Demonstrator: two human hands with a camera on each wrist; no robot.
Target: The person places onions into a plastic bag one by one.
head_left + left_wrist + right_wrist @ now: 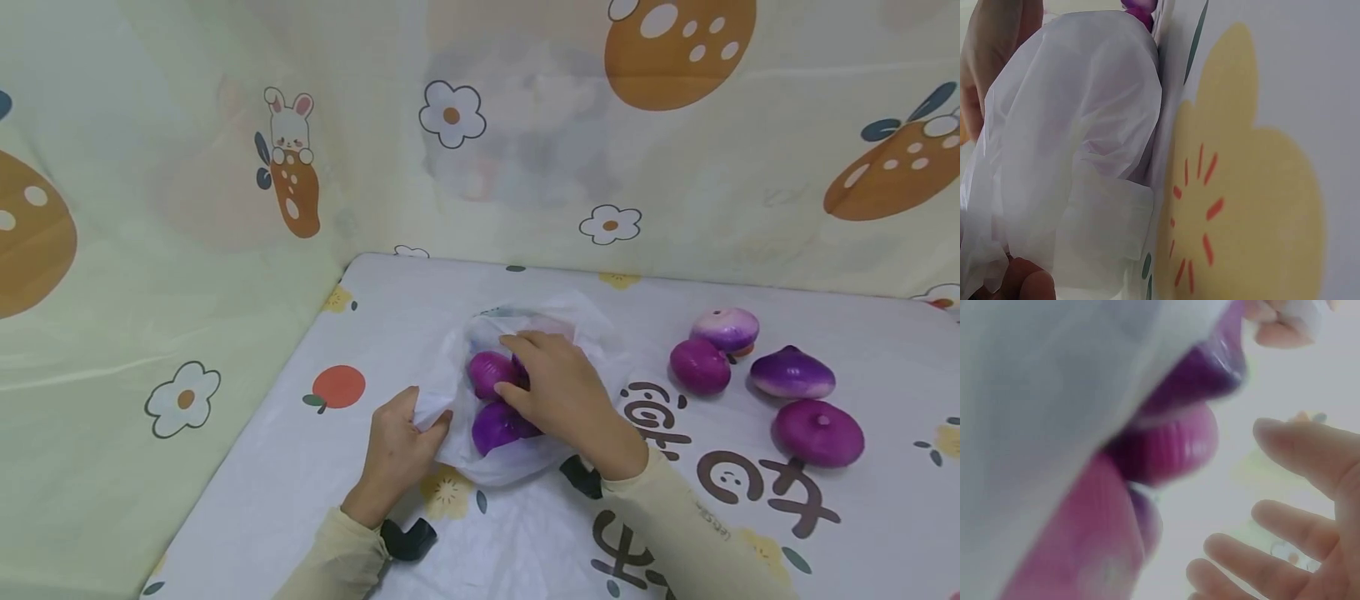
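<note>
A white plastic bag (498, 477) sits on the table with its mouth open. Inside it are several purple onions, among them a magenta one (489, 373) and a darker one (498, 427). My left hand (396, 450) pinches the bag's left edge between thumb and fingers; in the left wrist view the fingertips (1032, 286) show at the gathered plastic. Over the bag's mouth is my right hand (566, 392), palm toward the onions. The right wrist view shows its fingers (1297, 534) spread, with a gap between them and the onions (1179, 447).
To the right of the bag, several more onions lie loose: a pale-topped one (726, 328), a magenta one (700, 367), a dark purple one (792, 372) and a flat magenta one (819, 433). A patterned cloth (247, 492) covers the table. Printed curtains (525, 183) stand behind and at left.
</note>
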